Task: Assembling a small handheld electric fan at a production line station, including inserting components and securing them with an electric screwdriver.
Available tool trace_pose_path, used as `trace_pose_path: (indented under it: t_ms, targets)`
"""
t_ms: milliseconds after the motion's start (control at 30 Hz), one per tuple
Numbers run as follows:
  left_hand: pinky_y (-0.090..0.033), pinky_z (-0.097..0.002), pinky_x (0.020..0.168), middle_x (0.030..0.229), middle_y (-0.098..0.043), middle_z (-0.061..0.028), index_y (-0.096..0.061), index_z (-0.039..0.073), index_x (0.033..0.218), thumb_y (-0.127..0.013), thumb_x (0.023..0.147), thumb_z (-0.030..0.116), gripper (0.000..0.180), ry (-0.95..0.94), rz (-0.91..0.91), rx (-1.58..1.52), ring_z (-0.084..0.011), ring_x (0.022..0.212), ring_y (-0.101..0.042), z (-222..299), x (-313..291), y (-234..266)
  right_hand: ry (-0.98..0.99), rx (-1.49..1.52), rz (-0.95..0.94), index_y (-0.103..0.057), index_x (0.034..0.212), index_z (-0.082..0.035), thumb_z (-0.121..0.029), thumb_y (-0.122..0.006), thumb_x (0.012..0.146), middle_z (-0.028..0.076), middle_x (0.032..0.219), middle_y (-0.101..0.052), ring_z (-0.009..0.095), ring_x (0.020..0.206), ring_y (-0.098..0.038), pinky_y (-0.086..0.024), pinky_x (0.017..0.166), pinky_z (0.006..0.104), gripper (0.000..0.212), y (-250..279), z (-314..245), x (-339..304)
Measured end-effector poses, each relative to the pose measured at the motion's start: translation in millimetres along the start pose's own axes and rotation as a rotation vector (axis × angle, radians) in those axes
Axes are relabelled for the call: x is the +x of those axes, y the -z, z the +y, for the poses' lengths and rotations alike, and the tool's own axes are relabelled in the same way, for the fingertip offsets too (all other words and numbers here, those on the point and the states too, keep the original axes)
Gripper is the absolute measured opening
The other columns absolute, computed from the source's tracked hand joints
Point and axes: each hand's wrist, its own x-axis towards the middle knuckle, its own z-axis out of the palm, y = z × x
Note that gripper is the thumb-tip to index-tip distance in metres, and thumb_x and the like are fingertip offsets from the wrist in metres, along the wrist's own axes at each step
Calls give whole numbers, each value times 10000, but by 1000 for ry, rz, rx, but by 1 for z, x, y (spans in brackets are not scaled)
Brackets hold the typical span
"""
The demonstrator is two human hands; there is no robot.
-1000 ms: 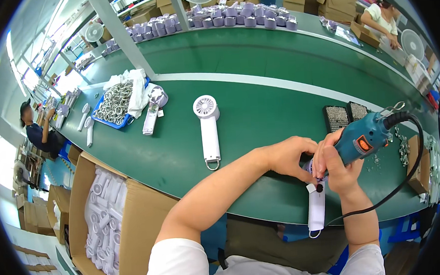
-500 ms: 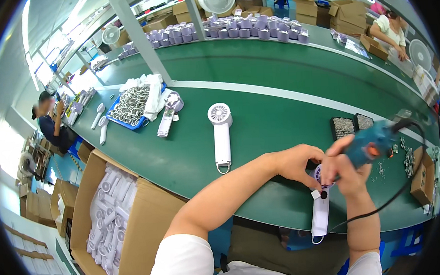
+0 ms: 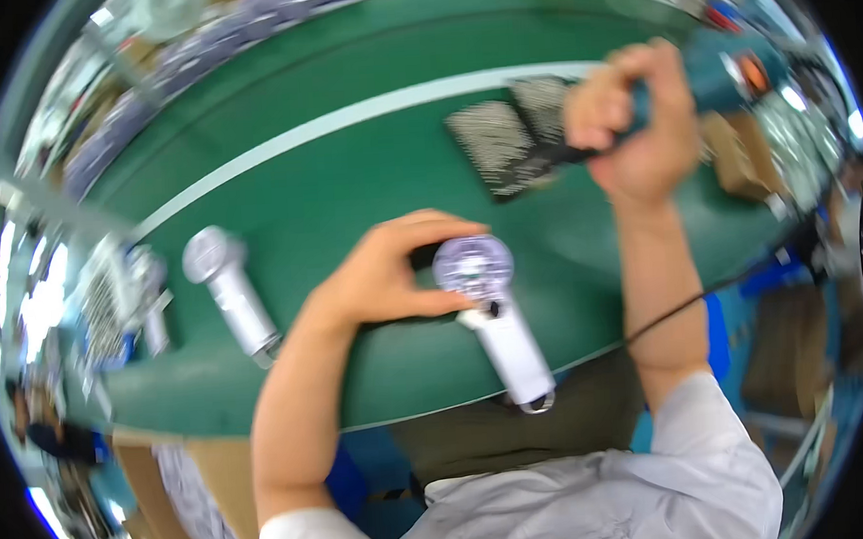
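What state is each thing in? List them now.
Purple-headed fan: held, end overhanging the green table.
Left grip: closed on that fan.
White fan: lying untouched.
Power screwdriver: in hand; running or not, unclear.
Right grip: closed on it.
Black trays: holding small pieces.
Lower-left carton: open.

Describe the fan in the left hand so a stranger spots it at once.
By the near edge of the green table, find the left hand. It holds the handheld fan by its round head, which looks purple, unlike the white fan farther left.
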Motion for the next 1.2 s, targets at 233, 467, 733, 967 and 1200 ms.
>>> trace_pose_path:
  t_ms: [233,467,733,967,1200]
  targets:
    - [-507,-374,991,1194,-714,-154,-693,-25,1253,-933,664,159,662,36,-15,-122,-269,1108,-664,-4,15,-12,63,-165,248,-606,931,12,-196,-616,1038,60,574,-539,183,411,-525,-472,402,352,234,23,-6,12]
    - [-511,-390,979,1203,-722,-149,-688,-23,1252,-939,659,188,677,30,2,-99,-290,1103,-665,-3,8,-15,173,-379,293,-612,900,57,-186,-650,1022,70,577,-569,161,425,-543,-475,427,310,275,40,-2,19]
    - [-511,-392,978,1202,-722,-153,-689,-31,1245,-944,648,194,687,43,8,-110,-292,1094,-667,-2,8,-16,205,-548,390,-624,874,40,-244,-682,1014,50,561,-585,130,449,-567,-451,445,269,322,75,20,32]
    - [-509,-398,991,1208,-722,-160,-688,-32,1249,-950,636,184,701,47,15,-133,-299,1108,-666,-3,10,-16,93,-523,416,-651,871,24,-294,-712,995,46,579,-603,128,458,-584,-447,439,256,347,75,27,33]
    - [-509,-398,994,1209,-720,-165,-685,-33,1253,-951,637,186,706,47,9,-134,-300,1115,-664,-3,10,-15,8,-551,400,-661,835,6,-291,-726,983,41,587,-610,121,463,-592,-457,440,250,338,71,29,29]
